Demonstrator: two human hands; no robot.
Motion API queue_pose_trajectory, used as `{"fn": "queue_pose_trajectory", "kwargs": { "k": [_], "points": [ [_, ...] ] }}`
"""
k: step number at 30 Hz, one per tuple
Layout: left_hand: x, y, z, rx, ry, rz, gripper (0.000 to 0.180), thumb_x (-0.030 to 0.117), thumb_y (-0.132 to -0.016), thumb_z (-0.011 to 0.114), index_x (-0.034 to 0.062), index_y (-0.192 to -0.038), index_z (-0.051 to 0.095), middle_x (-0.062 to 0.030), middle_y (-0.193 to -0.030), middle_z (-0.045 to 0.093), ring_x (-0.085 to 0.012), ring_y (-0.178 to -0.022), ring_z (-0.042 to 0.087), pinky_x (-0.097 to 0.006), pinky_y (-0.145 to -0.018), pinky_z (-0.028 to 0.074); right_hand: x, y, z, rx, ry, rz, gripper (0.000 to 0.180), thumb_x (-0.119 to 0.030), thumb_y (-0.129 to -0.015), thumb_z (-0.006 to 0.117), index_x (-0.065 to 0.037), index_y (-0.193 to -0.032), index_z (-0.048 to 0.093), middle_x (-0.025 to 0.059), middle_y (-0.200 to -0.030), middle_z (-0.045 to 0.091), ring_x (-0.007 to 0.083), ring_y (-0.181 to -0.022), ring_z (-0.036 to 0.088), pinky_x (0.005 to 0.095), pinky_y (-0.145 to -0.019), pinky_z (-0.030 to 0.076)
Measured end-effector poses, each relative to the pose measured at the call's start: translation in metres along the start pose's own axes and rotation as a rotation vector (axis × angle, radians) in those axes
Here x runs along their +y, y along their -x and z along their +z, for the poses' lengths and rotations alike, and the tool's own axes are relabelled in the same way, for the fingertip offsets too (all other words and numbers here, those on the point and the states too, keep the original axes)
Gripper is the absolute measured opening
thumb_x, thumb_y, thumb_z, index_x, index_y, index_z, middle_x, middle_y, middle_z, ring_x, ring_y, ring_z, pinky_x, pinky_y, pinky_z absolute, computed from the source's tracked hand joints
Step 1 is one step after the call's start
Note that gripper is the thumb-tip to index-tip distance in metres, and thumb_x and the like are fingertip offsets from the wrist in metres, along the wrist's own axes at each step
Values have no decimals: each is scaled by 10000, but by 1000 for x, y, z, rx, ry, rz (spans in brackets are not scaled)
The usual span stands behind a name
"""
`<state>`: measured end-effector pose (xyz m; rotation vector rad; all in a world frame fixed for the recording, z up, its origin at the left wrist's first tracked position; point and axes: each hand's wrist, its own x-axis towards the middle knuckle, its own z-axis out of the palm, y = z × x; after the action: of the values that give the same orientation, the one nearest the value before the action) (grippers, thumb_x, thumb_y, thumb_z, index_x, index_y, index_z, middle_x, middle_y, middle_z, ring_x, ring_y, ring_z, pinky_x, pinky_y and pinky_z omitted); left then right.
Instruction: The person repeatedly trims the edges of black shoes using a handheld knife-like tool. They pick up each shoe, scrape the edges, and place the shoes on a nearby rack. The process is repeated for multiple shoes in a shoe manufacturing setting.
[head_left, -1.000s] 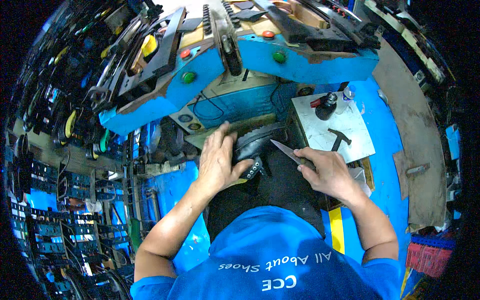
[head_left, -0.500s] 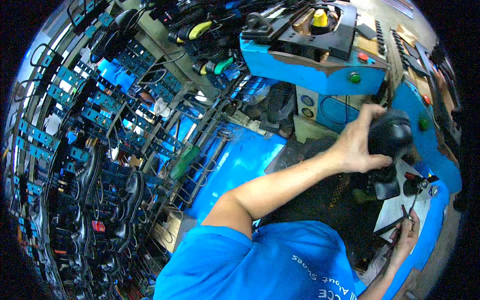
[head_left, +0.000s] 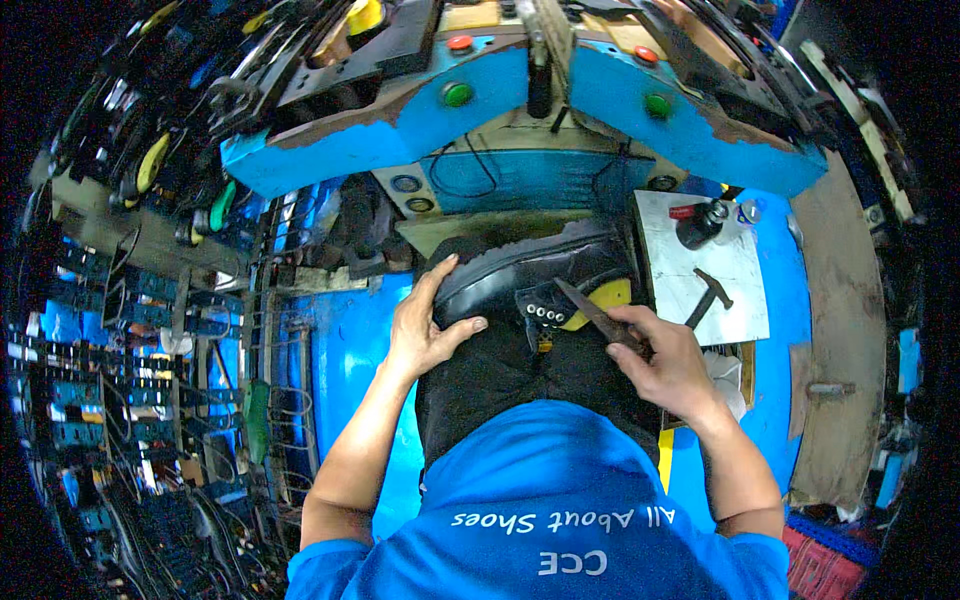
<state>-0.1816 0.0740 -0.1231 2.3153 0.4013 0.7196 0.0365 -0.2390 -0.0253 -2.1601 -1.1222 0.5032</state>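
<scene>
A black leather shoe (head_left: 510, 276) lies sideways across my lap, with a yellow last (head_left: 598, 303) showing in its opening and a row of metal eyelets along its side. My left hand (head_left: 418, 326) grips the toe end, thumb on the near side and fingers on the far side. My right hand (head_left: 660, 362) is closed around a dark tapered tool (head_left: 590, 312), knife-like in shape. Its point reaches over the shoe near the eyelets; whether it touches the leather I cannot tell.
A hammer (head_left: 711, 292) lies on a white board (head_left: 665, 260) to the right, near a dark bottle (head_left: 697, 228). Ahead stands a blue machine (head_left: 680, 135) with green and red buttons. Racks (head_left: 190, 400) holding shoes fill the left side.
The shoe has come down from my raised left hand onto my lap. My right hand has moved from beside the hammer to the shoe with the tapered tool. The view has swung right.
</scene>
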Motion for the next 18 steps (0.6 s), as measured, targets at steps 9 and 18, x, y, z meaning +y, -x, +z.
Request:
{"fn": "queue_pose_trajectory", "kwargs": {
  "k": [9,18],
  "points": [
    [58,-23,-11,-204,-126,-71,911,317,-829,994,5,-1583,589,-238,-1376,764,-435,-1256,764,-520,-1044,614,-2,-4,-22,15,224,-124,381,-242,-1033,777,-118,-1385,701,199,-1108,815,462,-1002,789,598,-837,626],
    [110,-79,27,-325,-380,103,848,483,-852,958,2,-1492,676,-241,-1347,787,-443,-1159,794,-526,-993,635,-5,8,-34,14,563,-78,431,-265,-1050,757,-122,-1451,695,165,-1098,803,429,-939,783,579,-795,601]
  ]
}}
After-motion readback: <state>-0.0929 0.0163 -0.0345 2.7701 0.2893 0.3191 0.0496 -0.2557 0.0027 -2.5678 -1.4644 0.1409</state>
